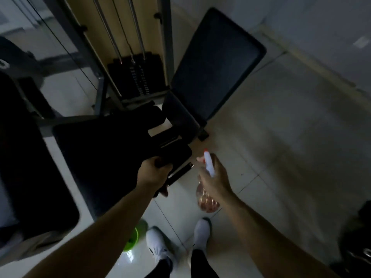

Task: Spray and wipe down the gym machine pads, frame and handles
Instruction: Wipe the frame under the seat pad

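Underfoot, a pale tiled floor (281, 137) fills most of the view, and on it stands the gym machine, its grey frame (167, 37) rising at the top around a black weight stack (136, 75). To the right of the frame a dark back pad (216, 63) tilts upward, with a smaller seat pad (180, 115) just below it. A wide black pad (30, 157) lies along the left edge. Between these a black cloth (104, 145) is spread over part of the machine. The left hand (154, 173) grips the cloth's near edge, fingers curled round it, just above a short black handle (179, 174) with a shiny end. The right hand (215, 178), near the left one, is wrapped round the neck of a spray bottle (208, 167), one finger reaching forward at the trigger. The bottle's white head and red nozzle point toward the seat, and its reddish body hangs below the palm. A green basin (132, 240) sits on the floor beside the person's white shoes (156, 245).
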The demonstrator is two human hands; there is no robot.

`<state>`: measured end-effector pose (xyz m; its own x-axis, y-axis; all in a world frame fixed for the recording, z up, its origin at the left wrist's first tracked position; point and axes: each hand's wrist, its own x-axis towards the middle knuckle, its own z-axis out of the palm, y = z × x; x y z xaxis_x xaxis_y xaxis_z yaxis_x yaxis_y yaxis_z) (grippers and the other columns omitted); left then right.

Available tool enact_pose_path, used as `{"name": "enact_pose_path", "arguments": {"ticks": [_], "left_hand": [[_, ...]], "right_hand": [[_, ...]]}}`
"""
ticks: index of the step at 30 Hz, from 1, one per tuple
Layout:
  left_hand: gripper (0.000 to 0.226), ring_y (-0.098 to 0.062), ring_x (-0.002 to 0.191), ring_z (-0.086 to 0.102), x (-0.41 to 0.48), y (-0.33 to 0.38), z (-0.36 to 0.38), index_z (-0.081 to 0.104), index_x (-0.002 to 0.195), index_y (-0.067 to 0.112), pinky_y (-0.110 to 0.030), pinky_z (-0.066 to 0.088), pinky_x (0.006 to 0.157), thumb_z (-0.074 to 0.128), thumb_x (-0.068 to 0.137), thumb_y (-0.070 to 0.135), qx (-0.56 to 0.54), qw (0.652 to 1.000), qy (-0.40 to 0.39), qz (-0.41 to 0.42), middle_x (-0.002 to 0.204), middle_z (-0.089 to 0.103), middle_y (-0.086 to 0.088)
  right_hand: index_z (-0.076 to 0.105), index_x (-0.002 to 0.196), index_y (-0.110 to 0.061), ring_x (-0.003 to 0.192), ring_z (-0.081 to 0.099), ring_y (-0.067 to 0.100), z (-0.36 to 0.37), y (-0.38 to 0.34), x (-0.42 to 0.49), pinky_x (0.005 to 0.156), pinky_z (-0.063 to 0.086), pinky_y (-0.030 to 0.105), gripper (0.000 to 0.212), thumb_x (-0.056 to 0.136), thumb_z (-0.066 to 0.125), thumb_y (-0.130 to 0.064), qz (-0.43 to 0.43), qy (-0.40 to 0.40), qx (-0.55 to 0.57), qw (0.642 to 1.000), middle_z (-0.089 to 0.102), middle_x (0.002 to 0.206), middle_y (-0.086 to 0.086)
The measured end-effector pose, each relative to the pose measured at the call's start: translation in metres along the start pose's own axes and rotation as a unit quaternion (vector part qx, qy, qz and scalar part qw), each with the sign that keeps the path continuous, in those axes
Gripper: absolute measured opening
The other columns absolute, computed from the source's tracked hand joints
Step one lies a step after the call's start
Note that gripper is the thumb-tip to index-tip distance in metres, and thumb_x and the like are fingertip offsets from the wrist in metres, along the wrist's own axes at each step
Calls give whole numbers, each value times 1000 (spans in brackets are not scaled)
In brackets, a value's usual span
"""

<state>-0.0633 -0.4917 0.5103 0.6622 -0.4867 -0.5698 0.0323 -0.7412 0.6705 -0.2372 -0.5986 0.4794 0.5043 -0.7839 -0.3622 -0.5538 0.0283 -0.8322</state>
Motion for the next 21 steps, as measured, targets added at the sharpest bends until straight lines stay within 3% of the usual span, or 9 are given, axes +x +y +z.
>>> {"name": "enact_pose_path", "arguments": {"ticks": [3,5,7,10,15,21], "left_hand": [[13,-17,55,71,23,-52,39,72,107,32,-23,53,50,64,97,33,164,986,28,-17,71,73,3],[19,-20,82,74,50,-75,62,70,115,38,-25,50,64,61,98,35,264,962,61,6,92,76,6],[16,-22,96,72,90,-96,90,70,111,34,-29,46,66,63,97,38,341,935,76,55,103,74,5],[41,-21,109,65,140,-112,121,64,118,31,-34,52,73,75,85,52,449,884,65,112,117,67,4],[58,-21,113,60,189,-137,161,58,123,24,-32,50,76,80,79,55,484,855,103,156,123,60,0],[43,-20,103,67,205,-139,161,63,118,23,-26,41,68,82,83,38,472,852,131,182,118,64,1]], "right_hand": [[52,125,-25,84,72,21,16,65,19,67,64,39,27,100,60,-18,33,-48,-29,998,68,102,5],[50,131,-23,90,71,18,31,108,44,70,62,29,32,100,60,-20,30,-88,-52,994,67,104,2],[49,137,-18,94,71,18,50,148,77,69,57,21,39,99,59,-25,17,-137,-78,987,66,108,2],[50,141,-18,97,72,23,68,186,123,76,59,27,44,98,61,-26,-13,-183,-128,975,67,117,7],[44,151,-12,122,62,26,85,223,176,100,54,38,52,101,55,-19,-193,-220,-284,913,57,145,10],[41,155,-13,124,64,31,94,252,196,85,60,33,61,98,62,-21,-292,-217,-348,864,38,163,13]]}}
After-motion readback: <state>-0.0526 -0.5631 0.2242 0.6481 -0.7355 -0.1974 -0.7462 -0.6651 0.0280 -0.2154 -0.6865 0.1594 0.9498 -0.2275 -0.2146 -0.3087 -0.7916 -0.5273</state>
